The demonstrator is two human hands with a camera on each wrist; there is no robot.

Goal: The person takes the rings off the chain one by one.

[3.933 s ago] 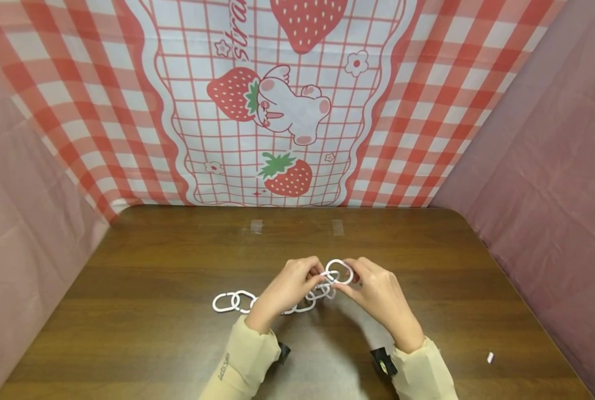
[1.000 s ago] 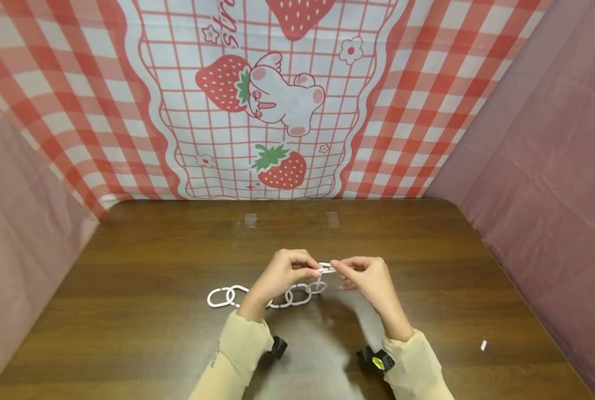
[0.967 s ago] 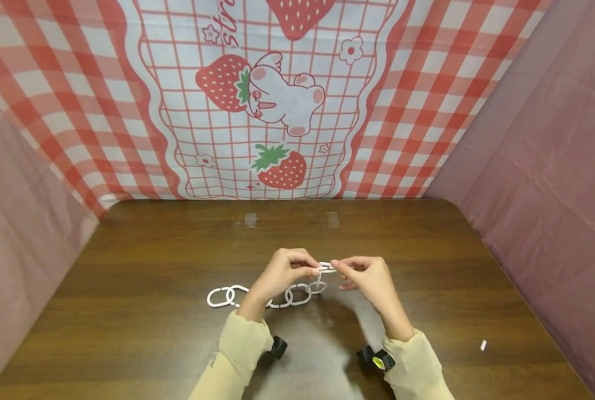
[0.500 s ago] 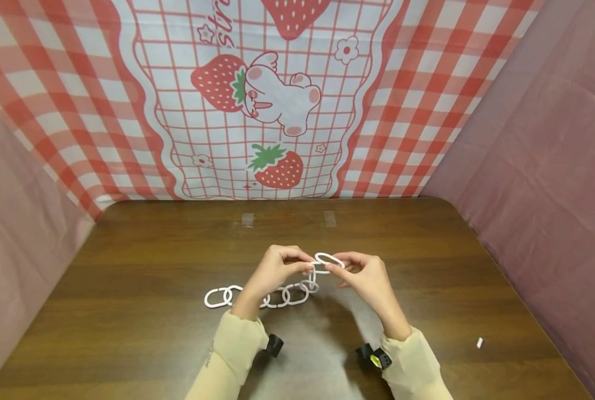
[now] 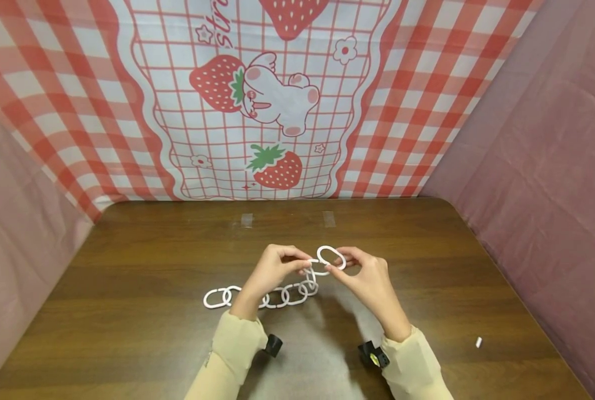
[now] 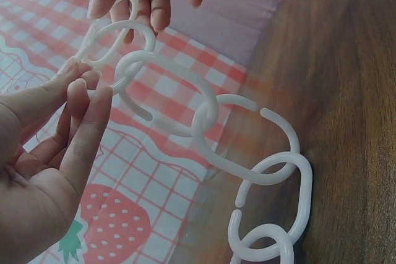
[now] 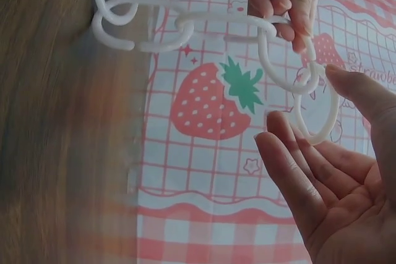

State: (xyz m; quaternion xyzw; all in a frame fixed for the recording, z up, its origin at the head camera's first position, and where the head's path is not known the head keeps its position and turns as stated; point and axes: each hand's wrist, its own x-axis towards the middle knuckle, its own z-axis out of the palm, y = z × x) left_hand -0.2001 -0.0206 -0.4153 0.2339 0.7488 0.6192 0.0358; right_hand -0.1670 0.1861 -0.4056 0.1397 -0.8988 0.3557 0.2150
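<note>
A white plastic chain point(image 6: 305, 196) of oval links, several with a narrow gap in one side, runs across the table and rises to both hands. My left hand point(image 5: 275, 266) pinches the second-last link point(image 6: 150, 34) between thumb and fingertips, above the table. To its right, my right hand point(image 5: 369, 275) holds the end link point(image 7: 336, 110), thumb on its upper edge and fingers beneath in the right wrist view. The end link passes through the pinched one and stands tilted up in the head view. My left wrist hides part of the chain on the table.
A small white piece point(image 5: 479, 342) lies at the right of the brown wooden table point(image 5: 127, 250). Two strips of clear tape point(image 5: 247, 220) are stuck near the back edge. A strawberry-print cloth point(image 5: 277, 178) hangs behind, with pink cloth point(image 5: 552, 166) at the sides.
A second ago the end link lay nearly edge-on; my right hand has turned it up so its oval shows. Both hands have shifted slightly left in the view, still on the chain.
</note>
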